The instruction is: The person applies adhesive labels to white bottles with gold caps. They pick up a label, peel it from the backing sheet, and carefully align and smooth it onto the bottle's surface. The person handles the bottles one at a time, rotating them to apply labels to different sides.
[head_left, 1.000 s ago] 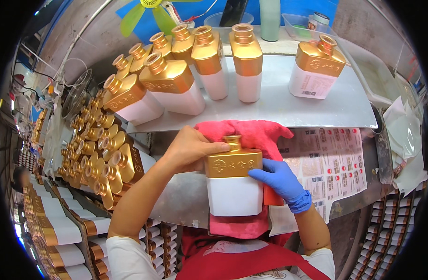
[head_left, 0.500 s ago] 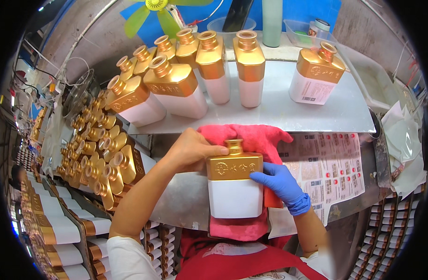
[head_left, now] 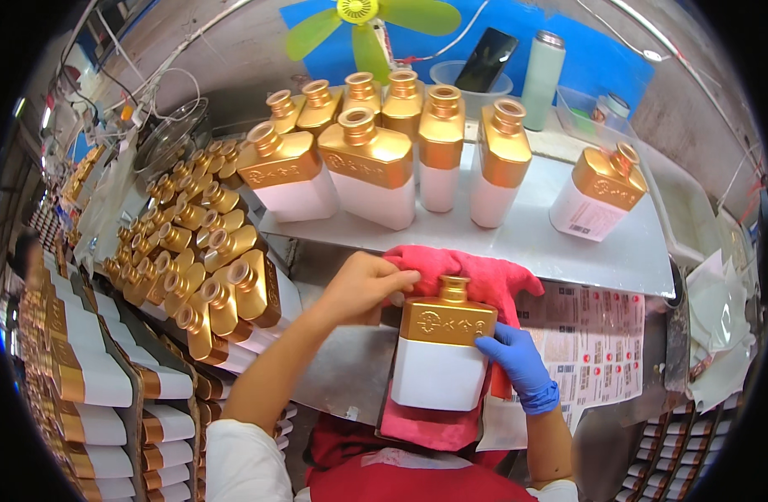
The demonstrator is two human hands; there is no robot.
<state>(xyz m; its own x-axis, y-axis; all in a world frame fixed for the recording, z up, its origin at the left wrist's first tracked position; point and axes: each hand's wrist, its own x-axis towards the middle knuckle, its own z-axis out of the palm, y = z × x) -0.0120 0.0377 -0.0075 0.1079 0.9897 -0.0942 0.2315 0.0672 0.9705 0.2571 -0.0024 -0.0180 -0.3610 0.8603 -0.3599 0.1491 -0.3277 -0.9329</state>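
White-and-gold bottle (head_left: 442, 360) against pink cloth (head_left: 459, 266), gripped by gloved right hand (head_left: 519, 358). Left hand (head_left: 363, 284) near neck (head_left: 454, 289), grip unclear. Behind: upright bottles (head_left: 369, 192), clear tub (head_left: 503, 84) holding phone (head_left: 486, 60).

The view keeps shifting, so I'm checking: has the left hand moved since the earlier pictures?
Yes. Against the cloth, the left hand has shifted left: earlier it reached the neck of the held bottle; now a gap shows between them.
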